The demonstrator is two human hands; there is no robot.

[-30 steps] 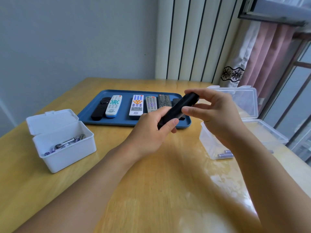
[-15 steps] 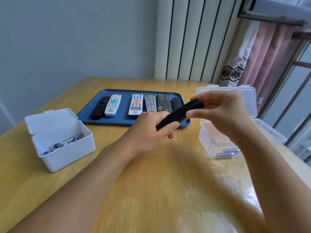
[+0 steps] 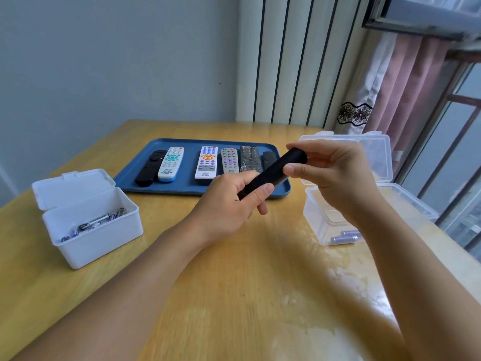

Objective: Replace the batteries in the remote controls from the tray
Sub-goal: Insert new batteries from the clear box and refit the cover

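Note:
Both hands hold a black remote tilted above the table, in front of the blue tray. My left hand grips its lower end. My right hand pinches its upper end between thumb and fingers. On the tray lie several remotes: a black one at the left, a white and blue one, a white one, a grey one, a dark one and a small black one partly hidden by the held remote.
A white open box with several batteries stands at the left. A clear open box at the right holds two batteries, partly hidden by my right arm. A window and pink curtain are at the far right.
Both hands moved the black remote slightly right and lowered its tilt. My right hand's grip shifted along the upper end.

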